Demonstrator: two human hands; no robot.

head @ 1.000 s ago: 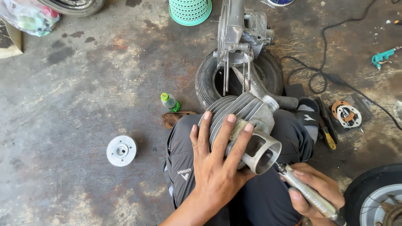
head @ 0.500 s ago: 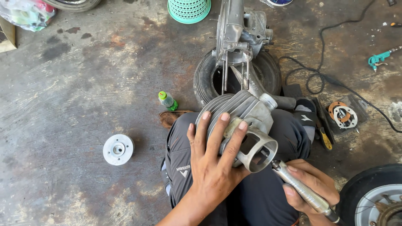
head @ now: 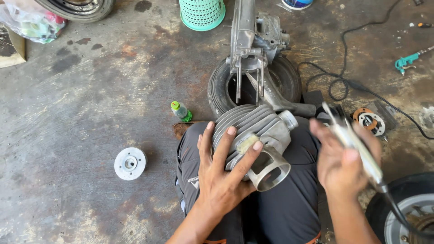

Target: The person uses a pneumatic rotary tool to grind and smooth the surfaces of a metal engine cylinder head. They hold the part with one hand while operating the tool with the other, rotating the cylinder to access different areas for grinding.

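Observation:
A finned grey metal engine cylinder [head: 262, 131] rests on my lap, its open sleeve end pointing down to the right. My left hand [head: 224, 174] grips it from the left, fingers spread over the fins and the port. My right hand [head: 343, 160] is raised to the right of the cylinder, blurred by motion, and holds a slim silver rotary tool [head: 357, 149] with a black cord running off toward the lower right. The tool's tip points up and away from the cylinder.
An engine casing [head: 253, 36] stands in a small tyre [head: 289, 79] just ahead of my knees. A small green bottle [head: 181, 111] and a round white metal disc [head: 130, 163] lie on the stained concrete to the left. A teal basket [head: 202, 13], cables, a gasket part [head: 370, 121] and a wheel [head: 407, 212] surround me.
My right hand lifted from beside the cylinder's open end up to the right, swinging the rotary tool away from it. My left hand keeps the same grip on the cylinder.

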